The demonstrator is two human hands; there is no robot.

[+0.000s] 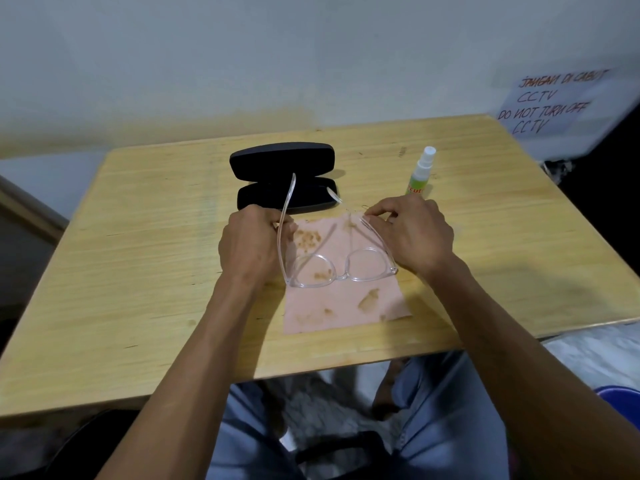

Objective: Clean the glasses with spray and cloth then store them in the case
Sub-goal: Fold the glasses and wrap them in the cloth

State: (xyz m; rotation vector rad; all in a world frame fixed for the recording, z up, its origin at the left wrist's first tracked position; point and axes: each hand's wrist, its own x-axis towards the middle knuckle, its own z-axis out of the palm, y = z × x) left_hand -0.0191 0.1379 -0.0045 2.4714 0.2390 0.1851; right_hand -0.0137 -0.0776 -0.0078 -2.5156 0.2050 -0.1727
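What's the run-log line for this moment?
left hand: holds temple | right hand: holds other temple | clear-framed glasses: unfolded over pink cloth | black case: open | spray bottle: upright, untouched

Head view: worn on the person's head, facing forward and down, close over the table.
Shared views: none, single camera.

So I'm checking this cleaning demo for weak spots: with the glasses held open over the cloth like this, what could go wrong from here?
1. The pink cloth carries brown stains; wiping with those patches could smear or scratch the lenses of the glasses.
2. The left hand and right hand each hold one thin clear temple, spread wide; too much pull might strain the hinges.
3. The spray bottle stands just beyond the right hand, so a careless reach could tip it.
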